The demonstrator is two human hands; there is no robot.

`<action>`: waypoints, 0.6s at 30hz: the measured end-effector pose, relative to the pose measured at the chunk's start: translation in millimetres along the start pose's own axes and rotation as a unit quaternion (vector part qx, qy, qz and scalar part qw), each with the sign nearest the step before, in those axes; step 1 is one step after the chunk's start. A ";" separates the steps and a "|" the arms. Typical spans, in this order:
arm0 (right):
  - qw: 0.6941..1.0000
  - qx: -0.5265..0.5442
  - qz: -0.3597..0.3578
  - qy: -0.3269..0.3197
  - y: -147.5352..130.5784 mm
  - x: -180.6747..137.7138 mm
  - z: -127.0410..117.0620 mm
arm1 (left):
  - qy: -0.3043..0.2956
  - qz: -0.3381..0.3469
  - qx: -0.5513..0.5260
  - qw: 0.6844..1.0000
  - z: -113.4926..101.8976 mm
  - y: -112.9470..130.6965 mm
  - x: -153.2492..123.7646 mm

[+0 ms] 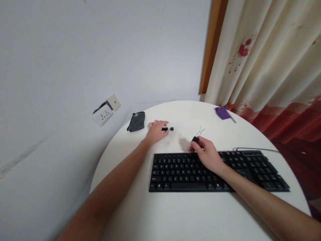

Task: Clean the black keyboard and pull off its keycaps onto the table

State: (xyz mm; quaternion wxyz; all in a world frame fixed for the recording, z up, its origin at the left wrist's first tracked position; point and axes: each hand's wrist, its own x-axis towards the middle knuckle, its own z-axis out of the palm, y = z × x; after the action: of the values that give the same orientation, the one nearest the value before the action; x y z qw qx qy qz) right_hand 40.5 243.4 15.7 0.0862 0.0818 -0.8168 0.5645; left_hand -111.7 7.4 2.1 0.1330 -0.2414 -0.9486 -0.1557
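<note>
My left hand rests at the far left part of the round white table. Its thumb and forefinger are apart, around small black keycaps, which seem to lie on the table. Another black keycap sits just to the right of the fingertips. Above the top edge of the black keyboard, my right hand is closed on a keycap puller. Wire prongs stick out from both ends of its black handle. My right wrist and forearm cover part of the keys.
A dark zip pouch lies near the wall at the left. Toward the back right are a purple cloth and a thin light stick. The keyboard's cable runs off to the right. A wall socket and a curtain flank the table.
</note>
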 end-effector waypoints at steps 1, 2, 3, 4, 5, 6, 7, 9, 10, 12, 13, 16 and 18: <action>1.000 0.000 0.000 -0.001 0.0 0.0 0.0 | 0.004 0.005 0.000 1.000 -0.4 0.5 -0.3; 1.000 0.000 -0.001 -0.001 0.1 -0.1 0.0 | 0.009 0.011 -0.001 1.000 -0.6 1.2 -0.7; 1.000 -0.001 -0.002 0.000 0.2 -0.1 0.0 | 0.014 0.019 -0.002 1.000 -0.7 2.2 -1.0; 1.000 -0.002 -0.002 0.000 0.4 -0.2 0.0 | 0.018 0.028 -0.005 0.999 -0.5 3.4 -1.2; 1.000 -0.003 -0.003 0.001 0.7 -0.3 0.0 | 0.021 0.035 -0.008 0.999 -0.1 4.7 -1.2; 1.000 -0.004 -0.003 0.002 1.1 -0.4 0.0 | 0.022 0.041 -0.012 0.999 0.6 6.2 -0.9; 1.000 -0.005 -0.004 0.002 1.5 -0.4 0.1 | 0.020 0.045 -0.017 0.999 1.5 7.7 -0.4; 1.000 -0.005 -0.004 0.001 2.0 -0.3 0.4 | 0.014 0.047 -0.025 0.998 3.5 10.3 1.4; 1.000 -0.004 -0.003 0.001 2.1 -0.2 0.6 | 0.010 0.047 -0.028 0.998 4.4 11.4 2.6; 1.000 -0.002 -0.001 0.000 1.9 0.0 0.9 | 0.005 0.050 -0.033 0.998 5.9 13.0 5.2; 1.000 -0.001 0.001 0.000 1.7 0.1 1.0 | 0.004 0.053 -0.035 0.998 6.5 13.5 6.4; 1.000 -0.001 0.006 -0.001 1.5 -0.1 0.8 | 0.005 0.063 -0.040 0.997 7.6 14.2 9.3; 1.000 -0.002 0.007 0.000 1.8 -0.3 0.7 | 0.003 0.067 -0.043 0.997 8.3 14.0 10.3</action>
State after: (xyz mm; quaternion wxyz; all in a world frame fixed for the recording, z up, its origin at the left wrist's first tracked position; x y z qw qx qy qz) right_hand 40.3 243.4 13.8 0.0823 0.0765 -0.8183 0.5637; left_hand -114.8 26.4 1.1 0.1360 -0.3094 -0.9222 -0.1877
